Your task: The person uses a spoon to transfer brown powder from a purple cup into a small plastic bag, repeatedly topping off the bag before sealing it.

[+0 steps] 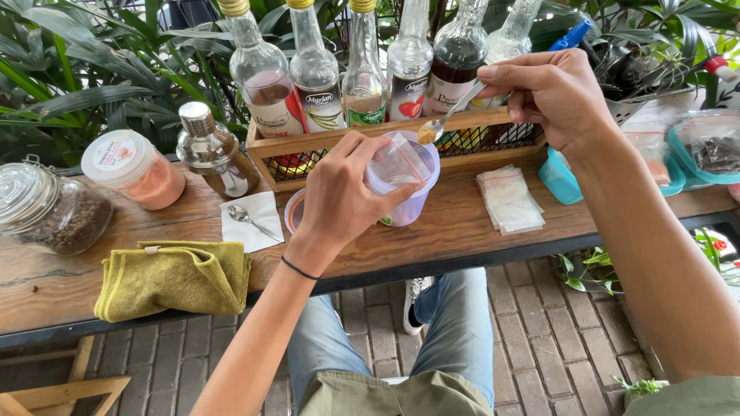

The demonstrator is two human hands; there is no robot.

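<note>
My left hand (343,196) grips a clear plastic container (405,173) with a purple tint, tilted toward me on the wooden table (462,231). My right hand (551,92) holds a metal spoon (447,119) by its handle. The spoon's bowl carries brown powder and hovers just above the container's open mouth. A round lid (293,212) lies on the table just left of the container, partly hidden by my left wrist.
A wooden crate (339,146) of syrup bottles (316,73) stands behind. At left are a jar of coffee beans (54,212), a pink-filled tub (135,169), a shaker (212,150), a napkin with a spoon (247,219) and a green cloth (173,277). Small plastic bags (509,200) lie at right.
</note>
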